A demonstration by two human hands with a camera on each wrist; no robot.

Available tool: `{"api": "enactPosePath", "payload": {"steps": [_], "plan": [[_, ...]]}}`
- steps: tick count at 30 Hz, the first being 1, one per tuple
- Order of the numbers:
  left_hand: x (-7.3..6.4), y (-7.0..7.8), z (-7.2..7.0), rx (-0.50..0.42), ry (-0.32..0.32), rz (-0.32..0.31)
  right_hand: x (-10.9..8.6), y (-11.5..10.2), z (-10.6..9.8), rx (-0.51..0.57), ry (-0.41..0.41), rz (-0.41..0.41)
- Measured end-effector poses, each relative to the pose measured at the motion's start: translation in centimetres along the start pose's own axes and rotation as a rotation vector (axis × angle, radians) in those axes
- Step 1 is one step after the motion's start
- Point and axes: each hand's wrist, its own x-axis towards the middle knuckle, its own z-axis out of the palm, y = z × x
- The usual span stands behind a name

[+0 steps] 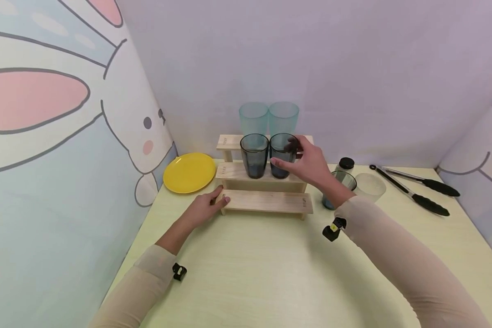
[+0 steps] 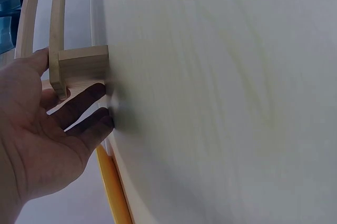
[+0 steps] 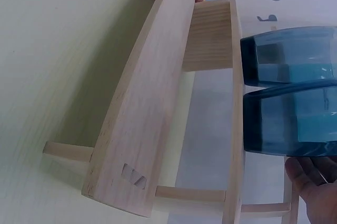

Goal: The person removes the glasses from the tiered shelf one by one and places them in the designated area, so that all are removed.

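Note:
A three-tier wooden rack stands against the back wall. At its left end my left hand pinches the lowest board, thumb on one face and a finger on the other, as the left wrist view shows of that hand. My right hand holds the right dark glass on the middle tier, thumb at the front and fingers round the far side. Beside it stands another dark glass, upright and close against it. On the top tier are two pale teal glasses, the left teal glass and the right teal glass.
A yellow plate leans at the left of the rack. To the right, partly behind my forearm, are another dark glass, a black-lidded jar and a clear glass. Black-handled tongs lie farther right.

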Motion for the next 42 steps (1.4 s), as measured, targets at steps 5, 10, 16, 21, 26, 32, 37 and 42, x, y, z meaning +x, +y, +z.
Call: {"api": "enactPosePath", "payload": {"steps": [5, 10, 16, 21, 26, 32, 37, 42], "plan": [[-0.1, -0.1, -0.1, -0.006, 0.004, -0.006, 0.3, -0.6, 0.4, -0.031, 0.036, 0.002], [-0.1, -0.1, -0.1, -0.015, 0.005, 0.0, 0.4, -1.0, 0.7, -0.025, 0.062, 0.012], [-0.1, 0.0, -0.1, -0.024, 0.003, 0.002, 0.5, -1.1, 0.9, -0.035, 0.08, -0.002], [-0.1, -0.1, -0.1, -0.023, 0.01, 0.01, 0.5, -1.1, 1.1, -0.041, 0.093, -0.014], [-0.1, -0.2, 0.0, -0.032, 0.004, 0.008, 0.3, -1.0, 1.3, -0.023, 0.109, -0.011], [-0.1, -0.1, 0.0, -0.046, -0.008, 0.0, 0.0, -0.7, 1.2, 0.002, 0.138, 0.001], [-0.1, 0.1, 0.0, -0.04, -0.005, -0.005, -0.3, -0.5, 0.8, 0.034, 0.135, 0.013], [-0.1, 0.1, 0.0, -0.044, -0.011, -0.013, -0.8, -0.3, 0.2, 0.073, 0.116, 0.041]]}}
